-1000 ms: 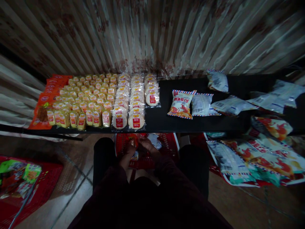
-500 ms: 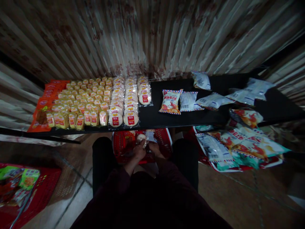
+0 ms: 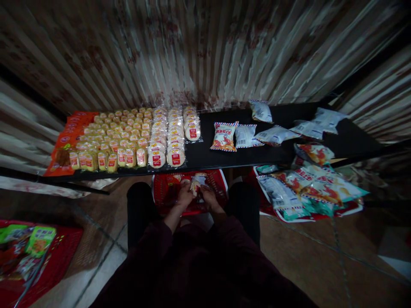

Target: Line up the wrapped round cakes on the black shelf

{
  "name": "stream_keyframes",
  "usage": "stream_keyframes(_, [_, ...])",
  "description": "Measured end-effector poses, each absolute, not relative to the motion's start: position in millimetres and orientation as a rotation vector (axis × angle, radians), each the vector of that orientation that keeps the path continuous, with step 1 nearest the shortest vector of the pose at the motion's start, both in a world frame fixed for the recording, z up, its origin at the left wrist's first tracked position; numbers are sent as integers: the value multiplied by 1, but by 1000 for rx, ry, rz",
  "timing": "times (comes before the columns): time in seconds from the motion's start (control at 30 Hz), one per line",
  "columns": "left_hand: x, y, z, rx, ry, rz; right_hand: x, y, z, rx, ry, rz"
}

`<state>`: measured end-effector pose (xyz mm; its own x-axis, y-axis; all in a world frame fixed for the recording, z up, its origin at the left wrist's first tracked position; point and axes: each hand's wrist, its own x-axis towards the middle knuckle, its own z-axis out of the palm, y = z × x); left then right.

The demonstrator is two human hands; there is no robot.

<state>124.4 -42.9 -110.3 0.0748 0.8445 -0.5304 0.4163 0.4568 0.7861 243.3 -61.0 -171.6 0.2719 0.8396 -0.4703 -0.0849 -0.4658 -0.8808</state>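
Observation:
Between my knees, my left hand [image 3: 185, 196] is closed on wrapped round rice crackers [image 3: 195, 187] over a red basket [image 3: 222, 182]. My right hand [image 3: 209, 196] is closed at the right side of the same crackers, its fingertips partly hidden in the dim light. Under my hands the basket holds an orange packet and clear wrapping, hard to make out. On the black shelf [image 3: 202, 158] just beyond, wrapped rice crackers [image 3: 176, 157] stand in overlapping columns. To their left are rows of small yellow wrapped cakes [image 3: 128, 147].
Orange packets [image 3: 66, 143] lie at the shelf's left end. White snack bags [image 3: 224, 137] are spread on its right half. A second red basket heaped with snack bags [image 3: 317, 184] stands at the right, another red basket [image 3: 64, 252] at the left. A pleated curtain [image 3: 199, 55] hangs behind.
My hands have drawn closer together and the crackers have moved slightly, now held up between them. The view has shifted a little; the shelf goods look the same.

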Motion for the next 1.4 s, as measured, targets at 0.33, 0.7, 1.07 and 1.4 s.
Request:
stream_keyframes(0.33, [116, -50, -95, 574, 1294, 809, 242, -69, -137, -1447, -175, 1349])
stream_keyframes(0.7, [106, -51, -88, 550, 1257, 850, 242, -75, -127, -1317, -149, 1407])
stream_keyframes(1.07, [100, -43, -82, 499, 1398, 883, 244, -78, -123, -1299, -340, 1539])
stream_keyframes(1.4, [102, -59, -87, 514, 1371, 873, 242, -79, -117, -1326, -311, 1512])
